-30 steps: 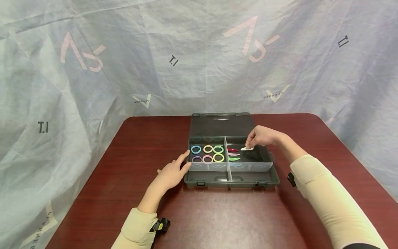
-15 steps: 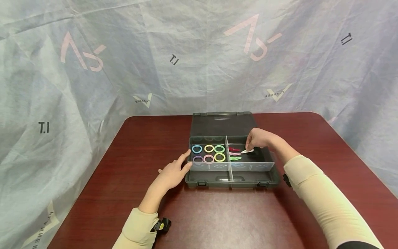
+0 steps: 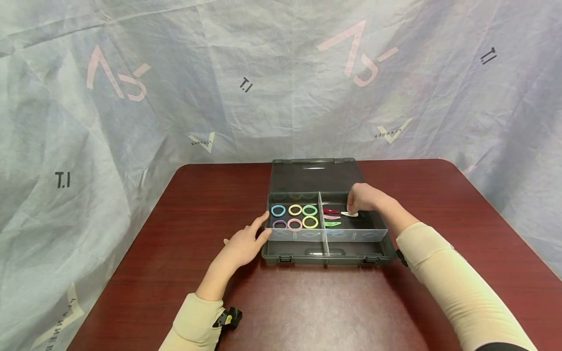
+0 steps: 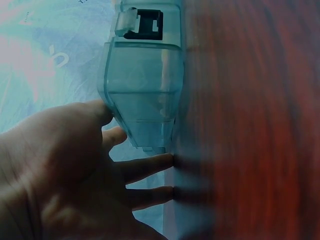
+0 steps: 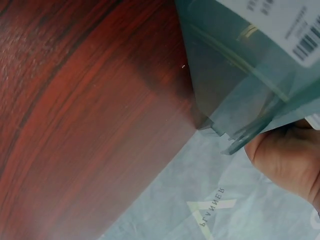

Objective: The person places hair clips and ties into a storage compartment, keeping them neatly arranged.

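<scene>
A dark see-through organizer box [image 3: 303, 260] stands on the table with its lid folded back. My right hand [image 3: 364, 196] reaches into its back right compartment, fingertips pinching a white hair clip [image 3: 349, 214] low over the floor. Left of that clip lie a red clip [image 3: 331, 211], a pink clip [image 3: 331, 217] and a green clip [image 3: 332, 224]. Several coloured hair ties [image 3: 310, 222] lie in the back left compartment. My left hand [image 3: 243, 243] touches the box's left side with its fingers spread. In the right wrist view, the box wall hides my right fingertips.
The lid [image 3: 313, 176] lies behind the box. Clear dividers [image 3: 298, 235] split the box into compartments. A reddish-brown table [image 3: 202, 204] surrounds it, and a grey printed cloth [image 3: 246, 122] hangs behind the table.
My right hand has lowered slightly with the white clip, which turned briefly and now lies flatter beside the other clips. My left hand has stayed against the box.
</scene>
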